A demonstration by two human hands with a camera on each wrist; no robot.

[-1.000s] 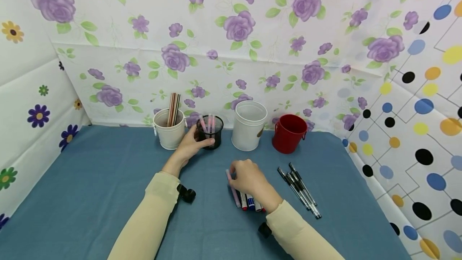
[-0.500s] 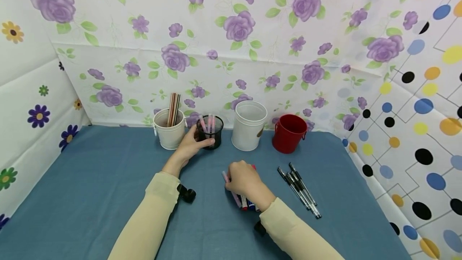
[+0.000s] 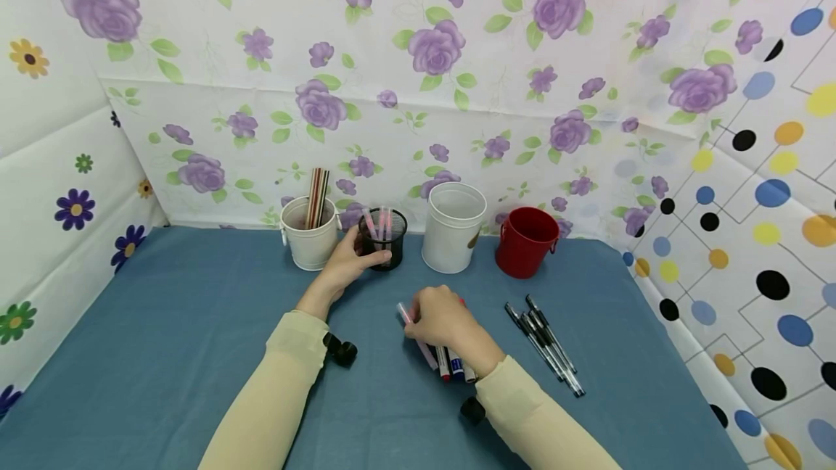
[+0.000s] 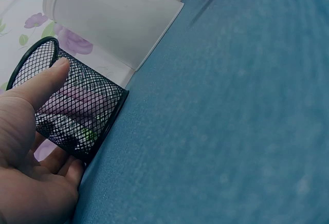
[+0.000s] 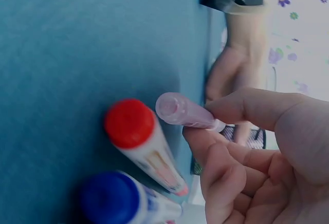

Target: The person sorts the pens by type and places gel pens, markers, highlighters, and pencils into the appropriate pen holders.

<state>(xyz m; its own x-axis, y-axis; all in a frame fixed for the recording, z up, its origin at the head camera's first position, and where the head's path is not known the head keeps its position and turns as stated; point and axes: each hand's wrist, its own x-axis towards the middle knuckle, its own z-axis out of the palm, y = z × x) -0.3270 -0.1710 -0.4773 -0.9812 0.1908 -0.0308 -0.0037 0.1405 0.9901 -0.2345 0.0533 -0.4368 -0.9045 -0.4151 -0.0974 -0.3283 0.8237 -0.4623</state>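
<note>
With its thumb at the front and fingers around the side, my left hand (image 3: 339, 267) holds a black mesh pen cup (image 4: 87, 100) standing on the table. Several pink pens (image 3: 369, 225) stand inside the cup. My right hand (image 3: 444, 319) pinches a translucent pale pink pen (image 5: 187, 113) between thumb and fingers, low over the table. Beside that pen lie several markers, among them a red-capped marker (image 5: 131, 124) and a blue-capped marker (image 5: 110, 198). My right hand partly hides this group in the head view.
Left of the mesh cup is a cream bucket (image 3: 307, 251) with striped sticks (image 3: 317, 198). To its right stand a taller white bucket (image 3: 447, 245) and a red bucket (image 3: 516, 256). Several black-capped clear pens (image 3: 545, 343) lie on the blue cloth (image 3: 196, 354) at right.
My right hand has moved slightly left, taking hold of the pink pen and drawing its far end left, away from the markers. My left hand keeps its hold on the mesh cup.
</note>
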